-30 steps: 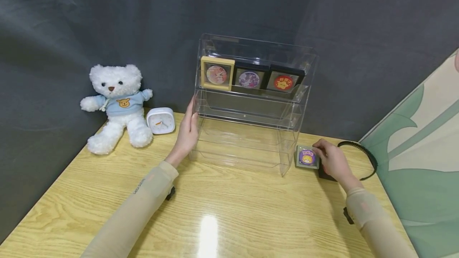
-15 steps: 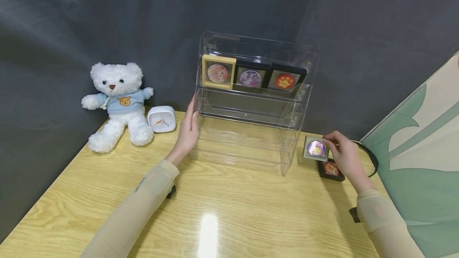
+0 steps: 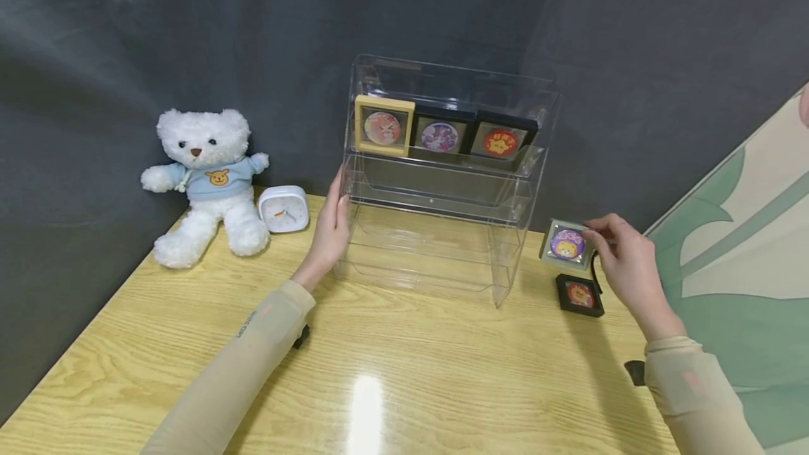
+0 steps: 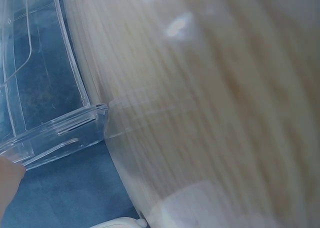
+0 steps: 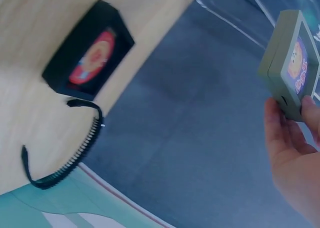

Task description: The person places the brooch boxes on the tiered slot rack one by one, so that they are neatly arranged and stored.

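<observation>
My right hand (image 3: 628, 265) pinches a grey-green display frame (image 3: 548, 258) by its right edge, thumb in front and fingers behind. Inside the frame is a round purple badge (image 3: 567, 245) with a yellow animal face. The right wrist view shows the grey-green frame (image 5: 277, 55) held up and tilted. My left hand (image 3: 329, 234) lies along the left side of a clear acrylic display rack (image 3: 436, 210), its fingers straight against the panel. On the rack's top tier stand a yellow frame (image 3: 359, 125) and two black frames (image 3: 474, 133), each with a round badge.
A black frame with a red badge (image 3: 579, 295) lies on the wooden table (image 3: 442, 371) below the right hand. Behind it is a black toothed headband (image 5: 82, 148). A white teddy bear (image 3: 221, 209) and a white alarm clock (image 3: 284, 209) are at the left. Dark curtain hangs behind.
My right hand has lifted the grey-green frame off the table and moved it right and back, uncovering the black frame with the red badge. The left hand stays at the rack.
</observation>
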`<action>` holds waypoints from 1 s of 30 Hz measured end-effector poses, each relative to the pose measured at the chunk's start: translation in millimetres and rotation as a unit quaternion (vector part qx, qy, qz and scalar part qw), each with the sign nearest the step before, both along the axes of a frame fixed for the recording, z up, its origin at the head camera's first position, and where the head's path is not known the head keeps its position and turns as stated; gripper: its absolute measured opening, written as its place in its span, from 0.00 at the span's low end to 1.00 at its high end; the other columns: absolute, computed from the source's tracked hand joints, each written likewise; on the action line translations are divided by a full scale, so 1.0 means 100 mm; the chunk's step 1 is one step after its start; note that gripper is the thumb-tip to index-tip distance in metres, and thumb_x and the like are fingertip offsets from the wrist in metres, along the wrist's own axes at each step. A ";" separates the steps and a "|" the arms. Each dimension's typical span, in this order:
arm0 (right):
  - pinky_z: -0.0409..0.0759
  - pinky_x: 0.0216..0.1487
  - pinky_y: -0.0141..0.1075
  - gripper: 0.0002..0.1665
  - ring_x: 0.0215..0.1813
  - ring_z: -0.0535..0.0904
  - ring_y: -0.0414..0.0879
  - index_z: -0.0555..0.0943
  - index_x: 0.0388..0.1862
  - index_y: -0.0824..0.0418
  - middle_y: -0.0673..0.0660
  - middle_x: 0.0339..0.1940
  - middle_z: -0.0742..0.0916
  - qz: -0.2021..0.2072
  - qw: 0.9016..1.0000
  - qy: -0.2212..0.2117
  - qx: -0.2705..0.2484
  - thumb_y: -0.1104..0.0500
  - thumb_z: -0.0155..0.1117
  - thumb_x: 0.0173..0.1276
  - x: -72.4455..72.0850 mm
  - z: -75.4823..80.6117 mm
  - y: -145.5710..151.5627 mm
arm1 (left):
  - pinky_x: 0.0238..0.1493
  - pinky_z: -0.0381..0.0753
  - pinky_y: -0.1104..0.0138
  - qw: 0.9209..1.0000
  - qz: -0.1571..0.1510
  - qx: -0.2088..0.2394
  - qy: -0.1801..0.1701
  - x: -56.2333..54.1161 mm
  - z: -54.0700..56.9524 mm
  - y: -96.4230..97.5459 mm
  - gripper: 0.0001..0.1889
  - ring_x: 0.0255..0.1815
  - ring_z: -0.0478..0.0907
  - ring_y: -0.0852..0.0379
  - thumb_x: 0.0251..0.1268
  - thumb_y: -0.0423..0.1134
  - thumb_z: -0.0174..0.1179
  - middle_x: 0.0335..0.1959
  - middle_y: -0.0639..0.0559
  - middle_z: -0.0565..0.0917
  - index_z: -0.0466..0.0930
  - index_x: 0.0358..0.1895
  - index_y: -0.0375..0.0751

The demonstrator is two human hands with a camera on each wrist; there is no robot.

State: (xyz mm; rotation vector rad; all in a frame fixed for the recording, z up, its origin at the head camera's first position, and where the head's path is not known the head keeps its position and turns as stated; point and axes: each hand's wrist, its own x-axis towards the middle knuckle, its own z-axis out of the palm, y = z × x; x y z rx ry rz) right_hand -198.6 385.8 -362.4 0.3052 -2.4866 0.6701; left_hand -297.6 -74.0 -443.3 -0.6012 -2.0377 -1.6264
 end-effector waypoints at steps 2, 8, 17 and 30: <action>0.68 0.38 0.09 0.05 0.40 0.72 0.17 0.84 0.48 0.72 0.70 0.42 0.89 0.000 1.000 0.009 -0.009 0.72 0.66 0.77 0.01 0.05 -0.02 | 0.85 0.52 0.59 1.000 -0.001 0.002 0.002 -0.01 0.00 0.00 0.29 0.86 0.54 0.45 0.90 0.29 0.36 0.87 0.41 0.55 0.48 0.88 0.36; 0.69 0.42 0.09 0.07 0.43 0.71 0.14 0.84 0.51 0.73 0.69 0.45 0.90 0.007 0.999 0.045 -0.027 0.70 0.66 0.78 0.00 0.22 -0.16 | 0.86 0.51 0.58 1.000 0.007 0.004 0.000 0.00 0.03 0.01 0.30 0.86 0.53 0.41 0.88 0.26 0.35 0.87 0.38 0.54 0.46 0.87 0.33; 0.71 0.47 0.13 0.09 0.48 0.74 0.17 0.85 0.52 0.70 0.65 0.50 0.90 0.018 0.997 0.056 -0.050 0.66 0.66 0.80 -0.06 0.55 -0.51 | 0.85 0.52 0.56 1.000 -0.004 0.003 -0.012 0.29 0.35 0.05 0.28 0.85 0.53 0.34 0.86 0.23 0.36 0.85 0.29 0.55 0.48 0.84 0.22; 0.75 0.45 0.17 0.10 0.48 0.78 0.25 0.85 0.53 0.70 0.63 0.51 0.90 0.048 0.993 0.079 -0.076 0.63 0.66 0.80 -0.32 0.80 -0.99 | 0.85 0.54 0.55 1.000 0.001 -0.008 -0.019 0.30 0.35 0.05 0.28 0.84 0.55 0.34 0.87 0.23 0.35 0.84 0.29 0.55 0.48 0.84 0.23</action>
